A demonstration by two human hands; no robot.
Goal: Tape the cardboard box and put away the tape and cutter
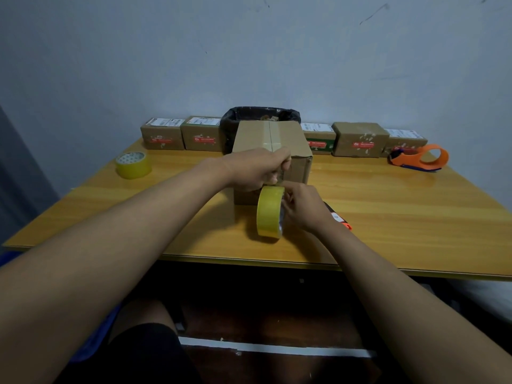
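The counter [388, 212] was glossy yellow wood; the cardboard box [260, 137] matt brown, its taped seam shiny; the tape roll [269, 210] smooth yellow.

Both forearms [116, 242] are bare from the frame's edge to the wrists, with no sleeves, watch or rings visible, and dark shorts [144, 353] cover the thigh above a bare knee.

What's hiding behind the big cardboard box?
A black-lined bin stands behind the cardboard box. Brown scraps show at its top; the box covers its lower part.
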